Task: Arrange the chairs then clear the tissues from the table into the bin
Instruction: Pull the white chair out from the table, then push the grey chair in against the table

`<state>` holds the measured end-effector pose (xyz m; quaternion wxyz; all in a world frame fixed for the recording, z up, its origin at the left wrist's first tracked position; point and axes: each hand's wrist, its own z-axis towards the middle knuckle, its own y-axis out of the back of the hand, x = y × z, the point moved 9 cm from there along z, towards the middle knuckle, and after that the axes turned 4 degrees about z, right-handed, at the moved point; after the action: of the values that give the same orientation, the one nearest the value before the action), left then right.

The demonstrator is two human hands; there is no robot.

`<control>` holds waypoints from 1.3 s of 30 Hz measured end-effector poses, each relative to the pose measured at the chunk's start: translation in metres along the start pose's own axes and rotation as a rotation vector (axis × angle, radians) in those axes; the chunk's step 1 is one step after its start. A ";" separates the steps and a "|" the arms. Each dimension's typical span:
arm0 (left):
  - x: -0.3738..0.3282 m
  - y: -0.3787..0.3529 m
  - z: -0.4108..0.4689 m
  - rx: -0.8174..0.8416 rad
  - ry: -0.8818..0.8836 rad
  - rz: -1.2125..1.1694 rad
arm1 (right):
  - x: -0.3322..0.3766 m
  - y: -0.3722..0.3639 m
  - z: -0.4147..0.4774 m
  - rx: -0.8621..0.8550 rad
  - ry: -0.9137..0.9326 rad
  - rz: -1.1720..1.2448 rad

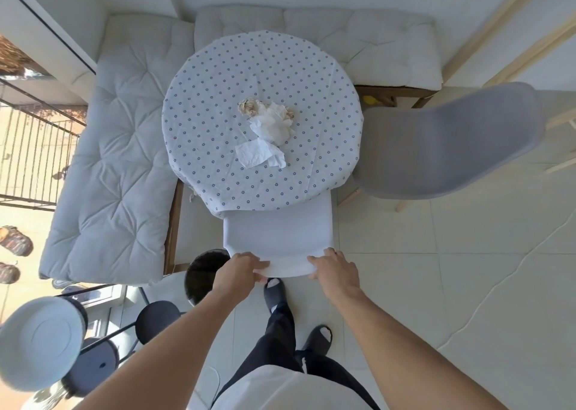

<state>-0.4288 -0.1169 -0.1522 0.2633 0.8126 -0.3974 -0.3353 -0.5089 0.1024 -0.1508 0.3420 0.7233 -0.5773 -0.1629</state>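
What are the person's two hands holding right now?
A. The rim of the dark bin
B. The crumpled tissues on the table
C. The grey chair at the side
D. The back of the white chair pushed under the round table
D. The left hand and the right hand both grip the top edge of the white chair, whose seat is tucked under the round table; the tissues lie untouched.

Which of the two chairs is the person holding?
The white chair, tucked under the table's near edge; both hands grip its backrest. The grey chair stands untouched at the table's right side.
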 end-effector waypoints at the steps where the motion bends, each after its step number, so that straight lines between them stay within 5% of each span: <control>1: -0.001 0.000 -0.001 0.005 0.001 -0.002 | 0.000 -0.002 0.000 0.004 -0.003 0.027; 8: -0.010 0.011 0.011 0.198 -0.059 0.025 | -0.010 0.014 -0.008 -0.016 -0.031 0.187; 15: -0.053 0.056 0.034 0.105 -0.147 0.017 | -0.058 0.047 -0.042 -0.154 -0.100 0.357; 28: -0.205 0.069 0.031 0.084 -0.302 0.086 | -0.211 0.088 -0.109 -0.338 -0.281 0.540; 39: -0.369 0.027 0.015 0.034 -0.299 0.130 | -0.380 0.136 -0.151 -0.440 -0.258 0.609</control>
<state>-0.6223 0.1691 -0.0188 0.2082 0.7307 -0.4894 -0.4281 -0.6183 0.4947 -0.0104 0.4461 0.4023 -0.7549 -0.2633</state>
